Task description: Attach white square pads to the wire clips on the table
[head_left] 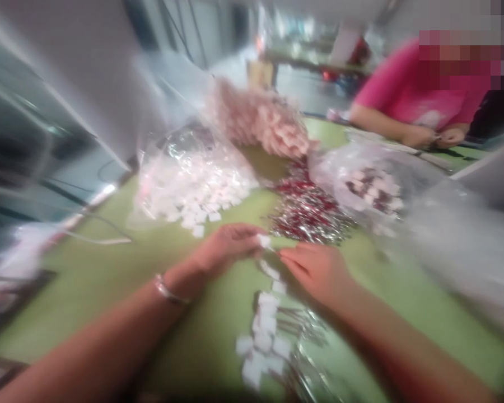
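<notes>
Between the thumb and fingers of my left hand (pixel 233 243) is a small white square piece (pixel 264 241). My right hand (pixel 319 268) is closed in a pinch just to the right of that piece. Whatever its fingertips hold is too thin and blurred to make out. Below the hands lie several white square pieces (pixel 264 324) with thin dark stems (pixel 292 322) pointing right. Just beyond my hands spreads a pile of red and silver thin pieces (pixel 311 212). A bracelet (pixel 166 290) circles my left wrist.
A clear bag (pixel 151 173) spills white squares (pixel 199 207) at the left. Pink ruffled material (pixel 264 120) stands behind. Another clear bag (pixel 331 173) with pale and brown pieces is at right. Across the green table (pixel 185 347) sits a person in pink (pixel 407 95), hands together.
</notes>
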### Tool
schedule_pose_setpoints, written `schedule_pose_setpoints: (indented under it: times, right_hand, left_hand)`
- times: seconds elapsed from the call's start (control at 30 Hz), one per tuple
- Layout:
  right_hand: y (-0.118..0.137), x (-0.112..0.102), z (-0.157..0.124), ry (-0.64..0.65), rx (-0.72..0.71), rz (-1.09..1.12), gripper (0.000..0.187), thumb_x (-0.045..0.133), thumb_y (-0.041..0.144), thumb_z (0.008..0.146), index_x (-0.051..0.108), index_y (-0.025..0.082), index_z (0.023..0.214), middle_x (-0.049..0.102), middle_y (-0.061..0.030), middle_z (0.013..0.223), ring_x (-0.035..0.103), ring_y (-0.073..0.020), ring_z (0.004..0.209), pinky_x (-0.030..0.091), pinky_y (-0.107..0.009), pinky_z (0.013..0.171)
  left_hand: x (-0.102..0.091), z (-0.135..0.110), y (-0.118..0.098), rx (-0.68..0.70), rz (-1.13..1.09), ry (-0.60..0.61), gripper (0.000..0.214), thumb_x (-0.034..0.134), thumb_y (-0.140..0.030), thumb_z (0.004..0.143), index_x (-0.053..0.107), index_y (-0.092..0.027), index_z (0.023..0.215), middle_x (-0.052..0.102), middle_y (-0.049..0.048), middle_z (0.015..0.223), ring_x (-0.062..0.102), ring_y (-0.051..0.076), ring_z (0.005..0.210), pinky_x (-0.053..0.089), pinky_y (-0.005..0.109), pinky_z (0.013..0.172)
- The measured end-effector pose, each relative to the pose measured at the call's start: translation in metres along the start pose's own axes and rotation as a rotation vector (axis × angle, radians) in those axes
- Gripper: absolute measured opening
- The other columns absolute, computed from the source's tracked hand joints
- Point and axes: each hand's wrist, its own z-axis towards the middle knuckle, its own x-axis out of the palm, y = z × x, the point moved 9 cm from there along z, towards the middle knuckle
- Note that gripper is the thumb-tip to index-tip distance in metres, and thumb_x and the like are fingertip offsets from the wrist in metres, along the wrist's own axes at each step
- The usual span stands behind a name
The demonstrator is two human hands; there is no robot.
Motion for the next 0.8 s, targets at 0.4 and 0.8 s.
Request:
schedule_pose_setpoints:
  times: [0.4, 0.8]
  right_hand:
    - [-0.001, 0.010, 0.006, 0.058, 0.139, -0.092, 0.031, 0.040, 0.029, 0.093, 0.066, 0.020, 0.080, 0.064, -0.0007, 0.061, 0.050, -0.0123, 0.051, 0.027, -0.028, 0.052]
    - [0.005, 0.011, -0.009, 0.310, 0.183, 0.207, 0.024, 0.049, 0.021, 0.088, 0.063, 0.021, 0.069, 0.060, 0.0032, 0.060, 0.047, -0.0089, 0.052, 0.032, -0.025, 0.053]
  left_hand:
    - [0.007, -0.003, -0.005, 0.101, 0.364, -0.116, 0.025, 0.075, -0.032, 0.075, 0.069, -0.013, 0.091, 0.073, 0.0044, 0.072, 0.067, 0.012, 0.062, 0.057, 0.025, 0.064]
    - [0.037, -0.018, -0.026, 0.387, 0.835, 0.204, 0.076, 0.079, -0.035, 0.070, 0.049, -0.016, 0.137, 0.068, 0.0125, 0.109, 0.064, 0.017, 0.084, 0.055, 0.028, 0.073]
